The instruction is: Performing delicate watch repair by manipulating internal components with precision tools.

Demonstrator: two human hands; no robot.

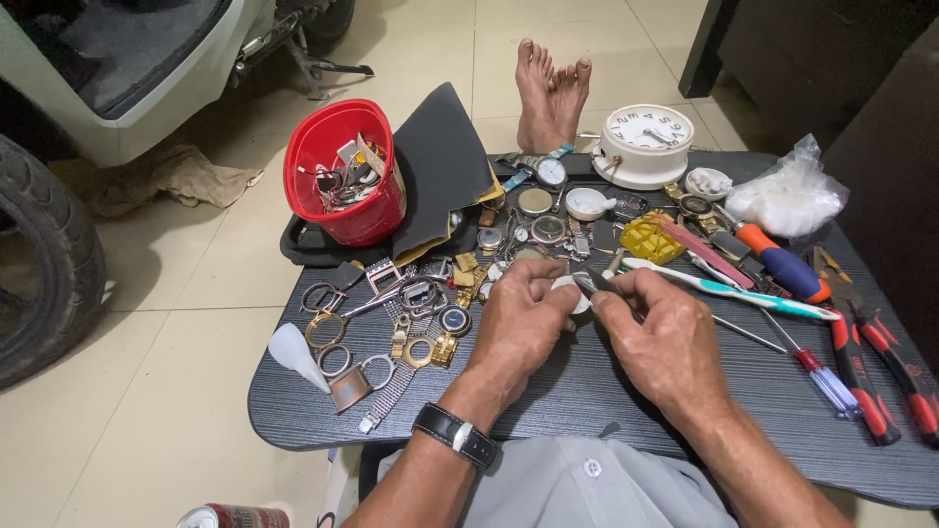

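**Bench inventory: watch parts, both hands at centre**

1. My left hand (518, 318): fingers curled in, pinching a small round white watch part (567, 291) betw. thumb and fingertips, held just above the dark wood-grain tray table (587, 391), centre. Black-strap wristwatch (455, 433) on that wrist.
2. My right hand (665, 337): fingers pressed together round a thin dark metal tool (590, 282); tip meets the white part. Can't tell the exact tool type, too small.
3. Left of hands: loose pile of gold and silver watch cases, rings and bracelet links (401, 323), touching one another; one white plastic teardrop piece (293, 354) at table's left edge.
4. Far left corner: red plastic bucket (344, 171) w/ small scrap parts inside, next to a folded black cloth sheet (440, 156).
5. Far centre: white round alarm clock (644, 145), face tilted up; several watch heads and a small white dish (587, 203) in front of it.
6. Right of hands: white-and-teal toothbrush (729, 291), yellow plastic piece (650, 238), orange-and-blue handled screwdriver (782, 262), clear-handled screwdriver w/ red collar (817, 374), red-handled pliers (885, 362) at the right edge.
7. Far right: clear plastic bag of white stuff (787, 196).
8. Off table: bare foot (551, 93) on tiled floor beyond; black tyre (44, 264) at left.
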